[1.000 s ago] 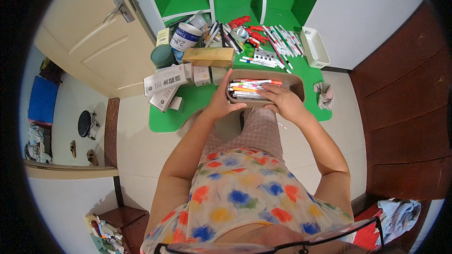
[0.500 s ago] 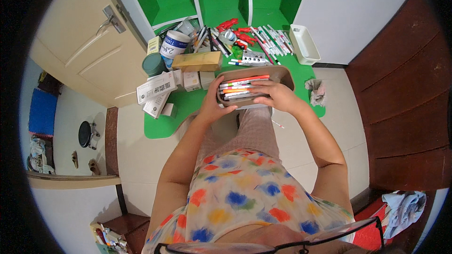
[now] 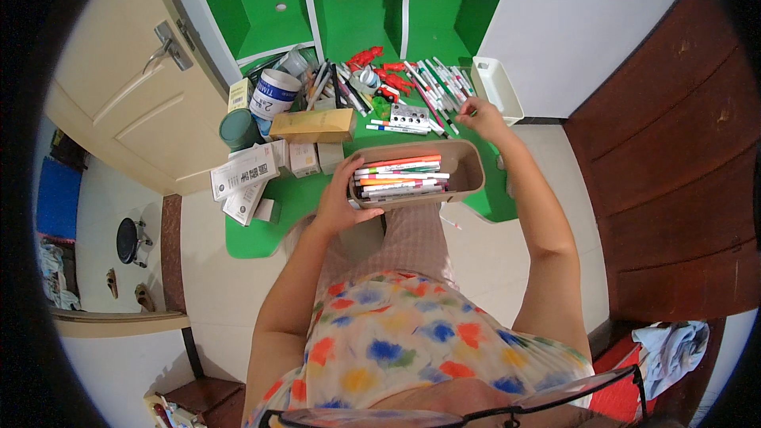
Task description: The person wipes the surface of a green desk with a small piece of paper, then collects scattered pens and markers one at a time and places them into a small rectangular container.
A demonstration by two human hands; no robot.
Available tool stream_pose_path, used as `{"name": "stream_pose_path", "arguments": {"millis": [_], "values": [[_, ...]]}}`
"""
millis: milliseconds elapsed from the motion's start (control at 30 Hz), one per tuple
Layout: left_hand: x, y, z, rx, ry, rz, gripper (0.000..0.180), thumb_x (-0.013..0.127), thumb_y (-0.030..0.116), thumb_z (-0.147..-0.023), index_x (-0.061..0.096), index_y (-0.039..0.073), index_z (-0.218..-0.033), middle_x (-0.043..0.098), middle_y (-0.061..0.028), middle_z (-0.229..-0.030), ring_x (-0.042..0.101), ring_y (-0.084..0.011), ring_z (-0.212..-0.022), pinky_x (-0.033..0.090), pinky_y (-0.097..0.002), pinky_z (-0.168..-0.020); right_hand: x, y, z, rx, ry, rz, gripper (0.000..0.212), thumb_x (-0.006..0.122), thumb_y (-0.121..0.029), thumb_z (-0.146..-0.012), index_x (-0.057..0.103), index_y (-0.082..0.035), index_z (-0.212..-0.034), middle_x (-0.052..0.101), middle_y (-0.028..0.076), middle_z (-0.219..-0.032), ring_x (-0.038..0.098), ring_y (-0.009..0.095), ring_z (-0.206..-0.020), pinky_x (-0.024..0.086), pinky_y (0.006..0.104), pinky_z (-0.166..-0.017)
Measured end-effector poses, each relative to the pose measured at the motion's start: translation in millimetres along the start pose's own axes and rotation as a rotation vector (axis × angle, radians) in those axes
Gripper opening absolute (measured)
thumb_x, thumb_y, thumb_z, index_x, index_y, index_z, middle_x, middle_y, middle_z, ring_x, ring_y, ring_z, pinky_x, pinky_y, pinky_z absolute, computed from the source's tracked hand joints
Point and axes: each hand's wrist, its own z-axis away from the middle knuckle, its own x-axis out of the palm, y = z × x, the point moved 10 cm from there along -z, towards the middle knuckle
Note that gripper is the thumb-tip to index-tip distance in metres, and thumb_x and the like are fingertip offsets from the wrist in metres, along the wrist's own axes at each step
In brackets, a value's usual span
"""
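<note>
My left hand (image 3: 342,195) is closed around the left end of a brown plastic bin (image 3: 472,168) and holds it at the front edge of the green table. Inside the bin, several markers (image 3: 404,177) with white barrels and coloured ends lie side by side, filling its left part. My right hand (image 3: 483,120) is above the table's right side, fingers loosely curled and apart, with nothing visible in them. Just left of it, loose white markers (image 3: 434,83) lie in a slanting row. A white basket (image 3: 514,103) stands right beside this hand.
At the left are a blue-and-white paper roll (image 3: 275,95), a green canister (image 3: 239,130), a gold box (image 3: 313,125) and white cartons (image 3: 246,172). Red toy figures (image 3: 366,56) and more pens lie before the green shelves (image 3: 357,12). A door (image 3: 119,71) stands at the left.
My right hand has left the markers in the bin and moved away and to the right, toward the loose markers. My left hand still grips the bin.
</note>
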Motion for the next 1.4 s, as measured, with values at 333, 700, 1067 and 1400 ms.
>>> {"name": "stream_pose_path", "arguments": {"millis": [333, 700, 1067, 1400], "values": [[-3, 3, 0, -0.075, -0.027, -0.001, 0.094, 0.088, 0.033, -0.053, 0.040, 0.012, -0.131, 0.036, -0.0152, -0.141, 0.045, -0.0334, -0.123, 0.042, -0.0405, -0.098, 94, -88, -27, -0.332, -0.451, 0.358, 0.040, 0.076, -0.020, -0.072, 0.055, -0.005, -0.103, 0.057, 0.015, -0.103, 0.058, 0.032, -0.093, 0.046, 0.0391, -0.080], [-4, 10, -2, -0.029, -0.038, 0.013, 0.093, 0.087, 0.033, -0.054, 0.040, 0.014, -0.132, 0.035, -0.0153, -0.140, 0.044, -0.0340, -0.124, 0.043, -0.0416, -0.098, 109, -80, -70, -0.192, -0.461, 0.573, 0.030, 0.069, -0.016, -0.069, 0.057, -0.008, -0.095, 0.062, 0.014, -0.096, 0.062, 0.033, -0.087, 0.049, 0.0430, -0.074], [-9, 17, 0, 0.024, -0.025, -0.017, 0.092, 0.085, 0.033, -0.057, 0.037, 0.015, -0.133, 0.035, -0.0147, -0.139, 0.044, -0.0363, -0.122, 0.043, -0.0429, -0.097, 120, -97, -46, -0.127, -0.464, 0.719, 0.051, 0.070, -0.047, -0.074, 0.062, -0.005, -0.100, 0.066, 0.016, -0.087, 0.063, 0.034, -0.085, 0.049, 0.0435, -0.073], [-6, 16, -1, -0.024, -0.053, 0.026, 0.092, 0.087, 0.029, -0.055, 0.038, 0.013, -0.132, 0.037, -0.0179, -0.138, 0.041, -0.0373, -0.125, 0.037, -0.0447, -0.101, 131, -50, -27, -0.021, -0.604, 0.747, 0.032, 0.076, -0.034, -0.069, 0.066, -0.008, -0.085, 0.064, 0.015, -0.101, 0.062, 0.031, -0.092, 0.049, 0.0416, -0.077]]}}
